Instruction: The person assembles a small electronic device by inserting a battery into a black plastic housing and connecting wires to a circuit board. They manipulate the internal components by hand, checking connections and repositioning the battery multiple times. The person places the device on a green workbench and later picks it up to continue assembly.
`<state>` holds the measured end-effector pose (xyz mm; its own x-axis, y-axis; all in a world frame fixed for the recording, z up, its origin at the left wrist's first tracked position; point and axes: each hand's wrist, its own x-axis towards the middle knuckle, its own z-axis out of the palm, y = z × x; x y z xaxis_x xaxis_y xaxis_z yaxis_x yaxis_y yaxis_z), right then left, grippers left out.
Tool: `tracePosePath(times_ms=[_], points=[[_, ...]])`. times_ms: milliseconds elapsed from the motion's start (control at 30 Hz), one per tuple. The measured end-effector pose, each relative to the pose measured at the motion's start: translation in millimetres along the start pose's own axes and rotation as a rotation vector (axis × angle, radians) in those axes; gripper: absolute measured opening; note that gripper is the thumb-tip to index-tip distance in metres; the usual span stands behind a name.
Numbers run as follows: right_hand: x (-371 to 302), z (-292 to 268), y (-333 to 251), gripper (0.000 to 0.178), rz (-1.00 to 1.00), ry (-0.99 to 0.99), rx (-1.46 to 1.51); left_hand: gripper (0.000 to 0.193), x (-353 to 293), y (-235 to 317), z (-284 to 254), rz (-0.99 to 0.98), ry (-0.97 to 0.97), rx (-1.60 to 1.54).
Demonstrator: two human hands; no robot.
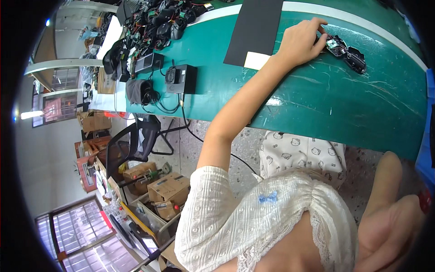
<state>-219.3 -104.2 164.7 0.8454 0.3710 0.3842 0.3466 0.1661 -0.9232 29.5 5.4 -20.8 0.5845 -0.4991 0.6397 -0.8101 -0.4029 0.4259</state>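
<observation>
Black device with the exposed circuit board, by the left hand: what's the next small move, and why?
I'd probably have the left hand gently steady the black device at its nearer end: the hand is already right beside that end, and the exposed circuit board suggests a light touch on the green table.

**No text legible**

Carton (168, 186), between 7 and 8 o'clock from view centre: dark marks like print on its sides, too small and blurred to make out. Second carton (96, 122), about 9 o'clock: surface too distant for any lettering to resolve. Black case (138, 233), 7 o'clock, low: pale patch on it; cannot tell if label or glare. No word, number or sign can be read from this view.
</observation>
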Motion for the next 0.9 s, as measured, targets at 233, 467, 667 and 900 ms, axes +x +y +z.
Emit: tracePosePath(times_ms=[233,467,667,900], points=[[-7.6,3.6,2.4,0.019,0.002,0.068,0.018,0.027,-5.1,1.0,1.7,-0.01,0.024,-0.001],[-17.8,7.4,6.4,0.019,0.029,0.124,0.032,0.026,-3.7,2.9,3.7,0.013,0.069,-0.013],[-17.4,-5.7,-0.2,0.019,0.078,0.069,-0.019,0.029,-8.5,6.0,-2.9,-0.099,-0.024,-0.022],[0.0,-11.5,4.8,0.019,0.008,0.03,-0.014,0.03,-1.9,1.3,0.6,-0.041,-0.031,0.059]])
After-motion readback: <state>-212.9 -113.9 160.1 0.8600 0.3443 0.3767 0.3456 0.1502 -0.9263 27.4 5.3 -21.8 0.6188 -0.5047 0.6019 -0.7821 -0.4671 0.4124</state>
